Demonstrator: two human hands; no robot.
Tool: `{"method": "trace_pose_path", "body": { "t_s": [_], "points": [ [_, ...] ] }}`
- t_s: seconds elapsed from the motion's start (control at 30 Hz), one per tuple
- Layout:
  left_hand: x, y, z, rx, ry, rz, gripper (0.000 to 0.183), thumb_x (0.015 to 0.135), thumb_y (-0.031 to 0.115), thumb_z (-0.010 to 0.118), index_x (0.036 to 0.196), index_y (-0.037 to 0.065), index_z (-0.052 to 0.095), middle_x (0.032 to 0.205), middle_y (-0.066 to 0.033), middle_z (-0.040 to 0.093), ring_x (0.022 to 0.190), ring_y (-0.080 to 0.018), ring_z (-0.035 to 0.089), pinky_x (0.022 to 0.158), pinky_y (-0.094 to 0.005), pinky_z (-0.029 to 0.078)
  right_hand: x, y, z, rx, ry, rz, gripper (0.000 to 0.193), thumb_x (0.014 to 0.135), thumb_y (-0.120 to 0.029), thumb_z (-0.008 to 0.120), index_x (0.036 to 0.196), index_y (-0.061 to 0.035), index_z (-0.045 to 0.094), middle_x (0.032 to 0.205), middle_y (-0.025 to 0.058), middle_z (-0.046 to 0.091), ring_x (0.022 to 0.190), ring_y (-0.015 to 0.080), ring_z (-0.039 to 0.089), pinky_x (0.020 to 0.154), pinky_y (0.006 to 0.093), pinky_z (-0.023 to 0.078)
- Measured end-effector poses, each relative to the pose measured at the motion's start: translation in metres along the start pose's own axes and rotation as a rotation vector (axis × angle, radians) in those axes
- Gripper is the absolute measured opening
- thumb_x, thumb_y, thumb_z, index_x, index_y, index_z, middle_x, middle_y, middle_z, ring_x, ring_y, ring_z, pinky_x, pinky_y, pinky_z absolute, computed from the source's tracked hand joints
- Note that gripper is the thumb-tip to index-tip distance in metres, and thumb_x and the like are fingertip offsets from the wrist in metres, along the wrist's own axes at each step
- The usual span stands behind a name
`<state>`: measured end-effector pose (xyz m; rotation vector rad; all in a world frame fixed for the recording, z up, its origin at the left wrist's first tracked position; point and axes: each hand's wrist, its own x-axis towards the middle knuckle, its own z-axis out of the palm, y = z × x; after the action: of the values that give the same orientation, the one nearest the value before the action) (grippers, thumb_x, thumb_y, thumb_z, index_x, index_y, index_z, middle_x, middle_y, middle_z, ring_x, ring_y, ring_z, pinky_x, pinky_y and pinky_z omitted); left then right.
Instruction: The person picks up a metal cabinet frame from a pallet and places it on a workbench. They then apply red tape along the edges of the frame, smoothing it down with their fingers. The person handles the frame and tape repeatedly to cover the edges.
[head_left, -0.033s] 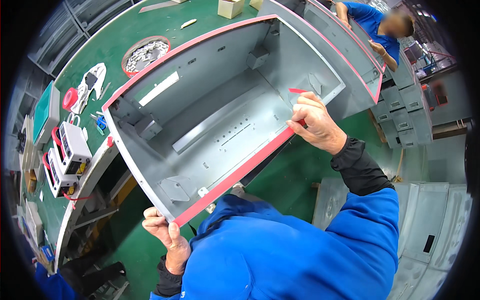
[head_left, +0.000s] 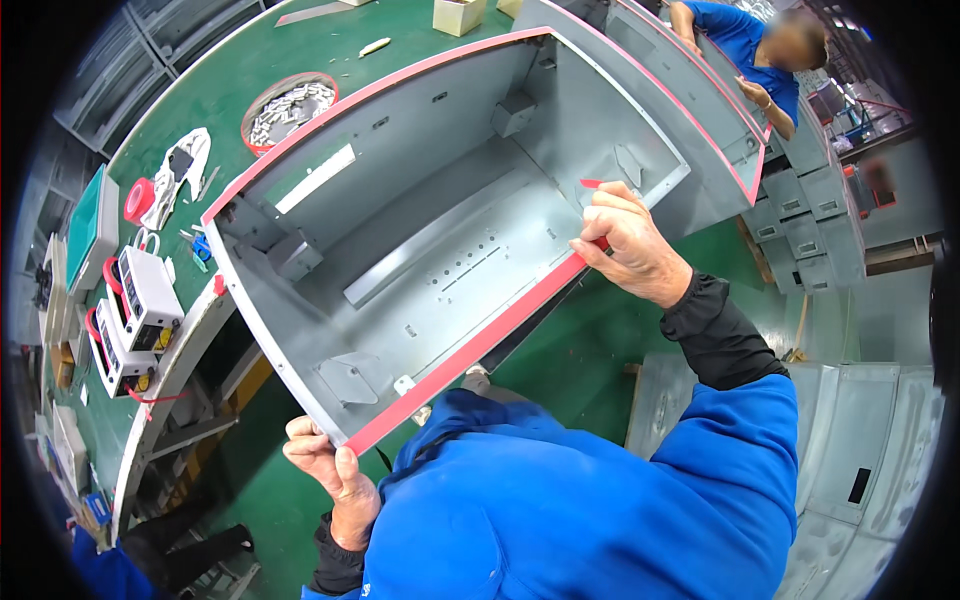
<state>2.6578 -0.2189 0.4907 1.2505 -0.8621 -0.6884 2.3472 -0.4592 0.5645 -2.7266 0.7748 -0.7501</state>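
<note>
A large grey metal box point(head_left: 470, 270) lies with its open side up in front of me, red tape point(head_left: 465, 357) along its near rim. At the near left corner my left hand point(head_left: 335, 475) is closed round the rim, its thumb on the end of the tape. My right hand point(head_left: 635, 250) is closed in a pinch on the red tape, farther right along the same rim. A short loose red end sticks up past its fingers. Red strips also line the far rim. Part of the tape is hidden inside the right hand.
A green table point(head_left: 225, 95) curves round the far left. On it are a red-rimmed bowl point(head_left: 290, 110) of small metal parts, a tape roll point(head_left: 139, 200), a glove point(head_left: 185, 170), blue scissors point(head_left: 202, 247) and white devices point(head_left: 148, 300). More panels and a co-worker point(head_left: 735, 45) are at the far right.
</note>
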Motion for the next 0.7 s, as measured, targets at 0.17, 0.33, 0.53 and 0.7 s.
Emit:
{"method": "trace_pose_path", "body": {
  "t_s": [0.17,0.33,0.53,0.7],
  "points": [
    [0.000,0.001,0.001,0.033,0.021,-0.002,0.038,0.081,0.029,0.063,0.095,0.014,0.030,0.101,-0.0025,0.032,0.099,-0.0151,0.036,0.094,-0.0337,0.029,0.002,0.000,0.004,0.022,0.052,-0.029,0.023,0.073,-0.002,0.069,0.069,-0.0080,0.047,0.062,0.0022,0.044,0.061,0.0215,0.044,0.074,0.0341,0.040],
    [0.000,0.001,0.000,0.035,0.036,0.002,0.039,0.080,0.029,0.063,0.095,0.015,0.031,0.098,-0.0016,0.032,0.095,-0.0143,0.035,0.092,-0.0318,0.028,0.003,0.000,0.004,0.016,0.044,-0.056,0.027,0.073,-0.003,0.069,0.067,-0.0086,0.044,0.061,0.0019,0.044,0.061,0.0213,0.044,0.073,0.0335,0.040],
    [0.001,0.002,0.000,0.018,0.023,-0.008,0.039,0.080,0.029,0.063,0.095,0.014,0.031,0.098,-0.0016,0.032,0.096,-0.0141,0.035,0.092,-0.0319,0.028,0.002,-0.002,0.001,-0.100,0.004,-0.103,0.024,0.074,-0.006,0.069,0.068,-0.0088,0.046,0.063,0.0015,0.045,0.063,0.0207,0.045,0.077,0.0336,0.040],
    [0.000,-0.001,0.003,-0.004,0.046,0.009,0.039,0.080,0.030,0.063,0.096,0.014,0.031,0.101,-0.0021,0.033,0.101,-0.0154,0.037,0.095,-0.0339,0.028,0.006,-0.002,-0.005,-0.348,-0.038,-0.185,0.017,0.074,-0.012,0.067,0.071,-0.0075,0.051,0.062,0.0022,0.045,0.065,0.0207,0.049,0.087,0.0365,0.041]
  ]
}}
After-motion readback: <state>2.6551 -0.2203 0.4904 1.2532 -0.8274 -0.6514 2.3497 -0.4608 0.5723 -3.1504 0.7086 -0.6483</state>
